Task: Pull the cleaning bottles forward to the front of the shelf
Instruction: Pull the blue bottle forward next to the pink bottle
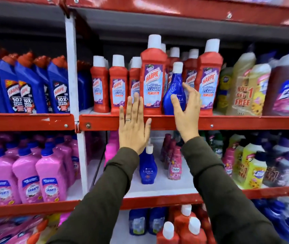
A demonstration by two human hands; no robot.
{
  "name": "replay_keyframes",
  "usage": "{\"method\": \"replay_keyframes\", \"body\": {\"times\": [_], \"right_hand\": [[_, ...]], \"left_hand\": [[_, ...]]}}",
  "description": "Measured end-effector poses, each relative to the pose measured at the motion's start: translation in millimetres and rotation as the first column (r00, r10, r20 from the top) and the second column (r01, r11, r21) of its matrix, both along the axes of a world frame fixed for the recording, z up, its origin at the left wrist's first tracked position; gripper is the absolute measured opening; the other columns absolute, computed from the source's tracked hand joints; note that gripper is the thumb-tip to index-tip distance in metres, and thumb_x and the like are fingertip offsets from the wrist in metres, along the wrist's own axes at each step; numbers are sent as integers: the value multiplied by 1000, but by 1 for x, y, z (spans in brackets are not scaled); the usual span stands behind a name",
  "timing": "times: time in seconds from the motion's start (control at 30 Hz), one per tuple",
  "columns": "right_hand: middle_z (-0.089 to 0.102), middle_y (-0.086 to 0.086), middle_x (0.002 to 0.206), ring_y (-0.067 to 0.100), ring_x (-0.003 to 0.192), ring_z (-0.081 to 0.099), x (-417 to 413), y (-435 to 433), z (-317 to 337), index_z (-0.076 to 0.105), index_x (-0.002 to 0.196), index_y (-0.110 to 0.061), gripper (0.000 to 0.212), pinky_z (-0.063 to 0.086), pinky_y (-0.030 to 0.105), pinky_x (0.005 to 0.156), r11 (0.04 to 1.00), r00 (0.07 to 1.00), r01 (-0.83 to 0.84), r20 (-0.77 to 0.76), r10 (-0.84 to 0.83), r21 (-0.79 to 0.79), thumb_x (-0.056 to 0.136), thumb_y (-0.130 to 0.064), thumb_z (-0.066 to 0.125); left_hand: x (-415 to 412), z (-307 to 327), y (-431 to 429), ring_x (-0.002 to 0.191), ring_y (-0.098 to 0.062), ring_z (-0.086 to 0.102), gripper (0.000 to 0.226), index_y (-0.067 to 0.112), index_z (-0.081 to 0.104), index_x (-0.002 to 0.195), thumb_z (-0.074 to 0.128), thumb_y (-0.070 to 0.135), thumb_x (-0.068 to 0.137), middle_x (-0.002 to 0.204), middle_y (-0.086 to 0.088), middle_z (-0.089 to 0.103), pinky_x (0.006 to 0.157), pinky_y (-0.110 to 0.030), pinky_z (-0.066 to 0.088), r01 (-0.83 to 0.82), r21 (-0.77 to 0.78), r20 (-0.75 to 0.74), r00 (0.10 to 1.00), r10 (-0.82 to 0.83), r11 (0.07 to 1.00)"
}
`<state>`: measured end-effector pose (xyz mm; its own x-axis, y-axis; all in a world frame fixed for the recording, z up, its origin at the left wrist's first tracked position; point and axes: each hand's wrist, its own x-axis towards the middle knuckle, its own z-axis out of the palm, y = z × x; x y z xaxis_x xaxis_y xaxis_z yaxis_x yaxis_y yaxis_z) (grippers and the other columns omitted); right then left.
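Observation:
Red Harpic bathroom cleaner bottles with white caps stand on a red metal shelf. One large red bottle and another stand at the front edge; smaller red ones sit further back at the left. A blue Ujala bottle stands between the two large ones. My left hand is flat, fingers apart, its fingertips by the lower left of the large bottle. My right hand is open around the blue bottle's lower right, holding nothing.
Blue Harpic bottles fill the left bay past a white upright. Yellow and purple refill packs crowd the right. Below are pink bottles, another blue Ujala bottle and several red bottles.

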<state>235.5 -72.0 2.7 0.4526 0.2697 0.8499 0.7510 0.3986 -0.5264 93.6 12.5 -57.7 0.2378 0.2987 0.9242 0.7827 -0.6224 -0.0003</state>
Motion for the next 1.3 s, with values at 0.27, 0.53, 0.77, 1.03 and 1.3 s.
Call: {"method": "replay_keyframes", "body": {"times": [0.27,0.53,0.77,1.03,1.3], "right_hand": [[54,10,143,23,127,51,19,3,41,47,142,-13,41,36,33,108,906,972,-216,-170,163,-364,102,-20,46],[61,6,127,26,118,61,33,2,46,50,137,-11,41,51,34,97,894,927,-344,-257,274,-287,96,-11,54],[60,8,133,21,118,60,29,-13,53,50,136,-13,38,53,25,87,912,909,-385,-232,347,-142,98,-15,54],[63,2,127,18,116,63,1,-47,31,54,128,-23,35,53,34,96,898,880,-437,-225,417,-44,93,-19,57],[67,-2,122,10,106,64,-22,-64,-51,57,130,-17,37,51,22,90,814,783,-577,-330,528,-65,93,-17,59]], "left_hand": [[2,-1,3,157,-25,-6,62,9,8,161,21,37,107,171,-8,2,127,-46,-5,-42,35,-18,999,43,998],[3,-1,5,157,-27,-2,64,10,8,161,27,36,106,171,-8,6,127,-46,-7,-52,46,-18,998,52,998],[3,0,3,158,-27,1,64,10,9,161,27,34,105,171,-8,8,127,-45,-6,-18,18,-11,1000,19,1000],[-14,-17,-14,158,-24,2,63,8,12,161,27,27,103,170,-7,11,128,-48,1,136,-49,23,991,-135,990],[-28,-101,-25,158,-22,0,67,8,13,160,32,25,99,170,-10,8,127,-38,-10,199,-165,48,980,-193,966]]}}
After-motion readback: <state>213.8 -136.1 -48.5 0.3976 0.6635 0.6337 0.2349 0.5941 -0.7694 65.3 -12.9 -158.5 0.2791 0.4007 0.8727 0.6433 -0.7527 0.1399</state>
